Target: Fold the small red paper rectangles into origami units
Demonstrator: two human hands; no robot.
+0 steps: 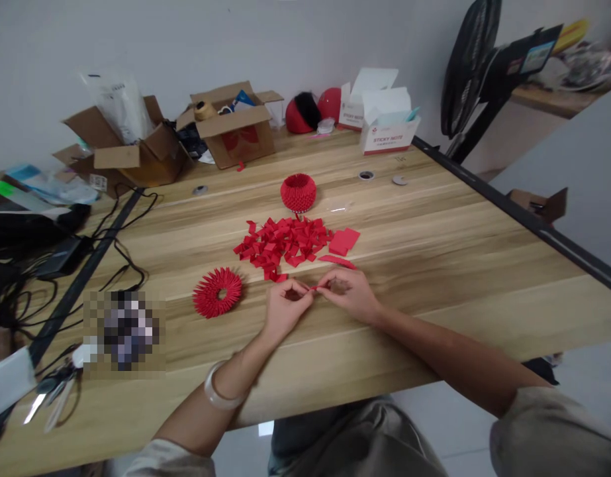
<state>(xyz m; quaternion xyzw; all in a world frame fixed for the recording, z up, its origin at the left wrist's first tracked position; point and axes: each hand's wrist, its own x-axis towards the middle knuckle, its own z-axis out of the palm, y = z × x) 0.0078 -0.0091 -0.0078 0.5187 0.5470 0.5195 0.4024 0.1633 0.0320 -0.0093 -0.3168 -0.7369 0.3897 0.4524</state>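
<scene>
Pale wall [136,33], wooden table [434,265], black fan [471,59], possibly a shelf [553,99], tiled floor [434,417]

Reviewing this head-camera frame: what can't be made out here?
- Red paper piece: pinched between left hand and right hand, fingers hide its shape.
- Object left of the red paper ring: pixelated patch.
- Print on sticky note box: mostly too small.
- Keys: blurred near the desk edge.

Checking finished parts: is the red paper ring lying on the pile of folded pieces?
No, the red paper ring lies on bare table, left of the pile.
</scene>
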